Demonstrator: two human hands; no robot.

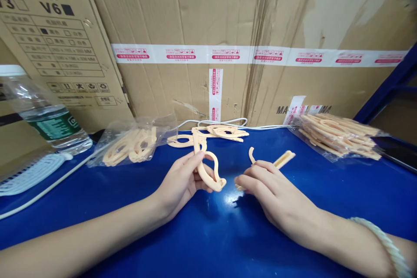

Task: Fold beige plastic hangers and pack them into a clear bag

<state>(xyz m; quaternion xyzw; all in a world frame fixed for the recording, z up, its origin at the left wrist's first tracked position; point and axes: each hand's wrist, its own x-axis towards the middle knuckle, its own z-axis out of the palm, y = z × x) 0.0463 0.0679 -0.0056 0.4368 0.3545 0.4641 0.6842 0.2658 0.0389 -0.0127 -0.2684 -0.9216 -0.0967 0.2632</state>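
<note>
My left hand pinches a peach plastic hanger part, a curved loop with a straight arm pointing up and a small joint end at lower right. My right hand is closed over another peach hanger part. A hooked tip and a channelled straight arm stick out beyond its fingers; the middle is hidden under the hand. The two parts are apart, with a narrow gap between the hands. Behind the left hand lies a loose pile of similar hanger parts on the blue table.
Clear bags of hanger parts lie at left and right. A water bottle and a pale hairbrush are far left. A white cable crosses the table. Cardboard boxes stand behind. A dark flat device is at right.
</note>
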